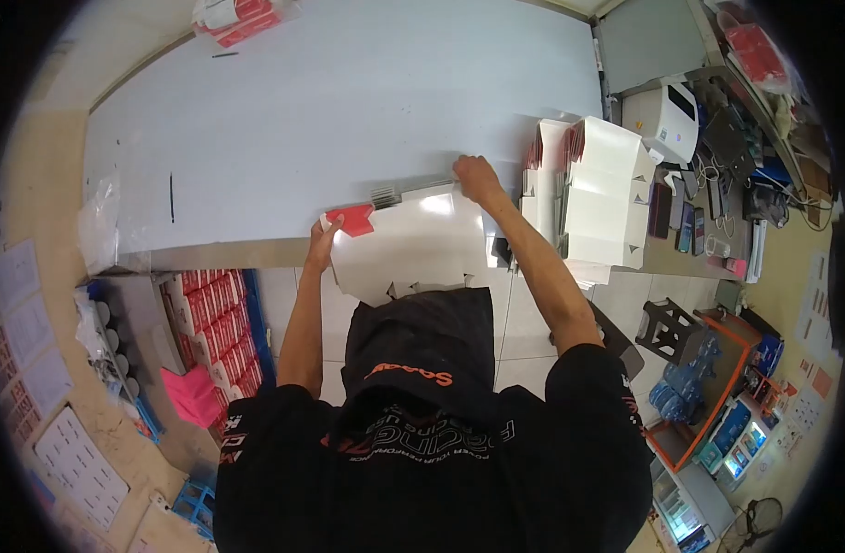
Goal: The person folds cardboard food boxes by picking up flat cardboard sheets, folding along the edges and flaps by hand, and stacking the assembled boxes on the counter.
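Note:
A stack of flat white cardboard box blanks (399, 249) lies at the table's front edge, overhanging it towards my body. A red flap (352, 220) shows at its far left corner, and grey layered edges show along the far side. My left hand (322, 241) is closed on the stack's left edge, thumb on top beside the red flap. At the far right corner, my right hand (478, 180) is curled with the fingers pressed together. It touches or nearly touches the blanks there, and what is between its fingers is hidden.
More white box blanks (598, 189) are piled at the right of the table (349, 101). Beyond them are a white label printer (662, 124) and several phones (685, 229). Red-and-white boxes (222, 332) stand below left. A red packet (238, 20) lies at the far left.

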Motion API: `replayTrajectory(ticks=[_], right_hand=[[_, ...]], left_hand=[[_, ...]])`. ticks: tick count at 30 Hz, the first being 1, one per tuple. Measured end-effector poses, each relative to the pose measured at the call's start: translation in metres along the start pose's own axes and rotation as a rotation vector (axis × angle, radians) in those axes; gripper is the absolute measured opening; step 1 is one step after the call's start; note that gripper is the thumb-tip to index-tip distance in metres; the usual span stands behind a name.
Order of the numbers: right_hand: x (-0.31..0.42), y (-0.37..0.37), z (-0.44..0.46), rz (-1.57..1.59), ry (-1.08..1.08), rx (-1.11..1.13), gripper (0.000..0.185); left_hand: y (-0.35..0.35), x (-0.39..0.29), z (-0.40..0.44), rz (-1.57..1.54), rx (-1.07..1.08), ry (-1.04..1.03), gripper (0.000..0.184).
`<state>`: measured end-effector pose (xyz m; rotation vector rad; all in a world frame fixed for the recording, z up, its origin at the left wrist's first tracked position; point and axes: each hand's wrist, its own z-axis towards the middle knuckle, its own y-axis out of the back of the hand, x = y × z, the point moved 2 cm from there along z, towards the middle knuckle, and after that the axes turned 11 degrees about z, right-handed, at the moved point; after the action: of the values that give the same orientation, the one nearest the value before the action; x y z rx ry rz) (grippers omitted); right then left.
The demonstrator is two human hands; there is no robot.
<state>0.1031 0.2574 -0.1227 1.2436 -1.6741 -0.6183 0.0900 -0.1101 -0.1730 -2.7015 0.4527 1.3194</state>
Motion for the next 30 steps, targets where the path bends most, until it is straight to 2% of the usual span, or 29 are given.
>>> replayTrajectory(ticks=[2, 4, 6, 7, 9, 10, 12, 13, 15, 18, 20, 22, 23, 24, 25, 26, 27, 28, 30], right_hand=[[0.005, -0.011, -0.012, -0.038, -0.033, -0.048, 0.017], [0.009, -0.014, -0.028, -0.087, -0.072, -0.114, 0.011], [0.015, -0.019, -0.053, -0.011, 0.025, -0.374, 0.009], [0.015, -0.028, -0.067, -0.011, 0.024, -0.367, 0.009], [0.013, -0.043, -0.086, 0.037, 0.052, -0.442, 0.021], [0.014, -0.058, -0.093, 0.035, 0.056, -0.429, 0.021], [0.021, -0.075, -0.093, -0.001, 0.119, -0.61, 0.034], [0.024, -0.081, -0.092, 0.04, 0.084, -0.596, 0.045], [0.03, -0.086, -0.096, 0.013, 0.082, -0.592, 0.046], [0.035, -0.081, -0.097, -0.004, 0.034, -0.541, 0.051], [0.035, -0.069, -0.094, 0.013, 0.002, -0.499, 0.055], [0.039, -0.033, -0.098, 0.322, -0.087, -0.548, 0.061], [0.054, -0.018, -0.106, 0.281, -0.162, -0.662, 0.06], [0.069, -0.024, -0.111, 0.292, -0.142, -0.661, 0.06], [0.087, -0.032, -0.117, 0.364, -0.031, -0.639, 0.058], [0.102, -0.039, -0.122, 0.432, 0.076, -0.615, 0.056], [0.118, -0.059, -0.121, 0.528, 0.213, -0.448, 0.055], [0.135, -0.076, -0.117, 0.609, 0.349, -0.277, 0.055], [0.177, -0.066, -0.12, 0.61, 0.51, -0.239, 0.048]], left_hand=[[0.001, 0.0, -0.001, -0.012, 0.079, 0.003, 0.036], [-0.001, -0.002, -0.001, 0.028, 0.049, 0.001, 0.036], [0.002, -0.001, -0.001, 0.091, 0.056, -0.012, 0.037], [0.003, 0.001, -0.001, 0.088, 0.056, -0.006, 0.037], [0.0, 0.003, 0.003, 0.054, 0.046, -0.016, 0.038], [-0.002, 0.008, 0.001, 0.046, 0.041, -0.006, 0.038], [-0.003, 0.006, 0.008, 0.111, -0.02, -0.026, 0.04], [-0.004, 0.005, 0.009, 0.114, -0.023, -0.024, 0.04], [-0.006, 0.001, 0.008, 0.187, -0.094, -0.055, 0.043], [-0.006, -0.004, 0.0, 0.087, -0.027, 0.027, 0.043], [-0.002, -0.002, -0.019, 0.04, 0.032, -0.005, 0.043], [0.003, 0.024, -0.038, -0.015, 0.069, -0.026, 0.043], [0.007, 0.057, -0.036, 0.215, -0.027, -0.136, 0.043], [0.015, 0.072, -0.036, 0.452, -0.123, -0.24, 0.043], [0.011, 0.068, -0.04, 0.459, -0.14, -0.239, 0.043], [-0.002, 0.065, -0.044, 0.531, -0.325, -0.285, 0.044], [-0.009, 0.06, -0.048, 0.596, -0.506, -0.33, 0.045], [-0.009, 0.051, -0.045, 0.588, -0.515, -0.33, 0.045], [-0.015, 0.035, -0.03, 0.605, -0.357, -0.146, 0.049]])
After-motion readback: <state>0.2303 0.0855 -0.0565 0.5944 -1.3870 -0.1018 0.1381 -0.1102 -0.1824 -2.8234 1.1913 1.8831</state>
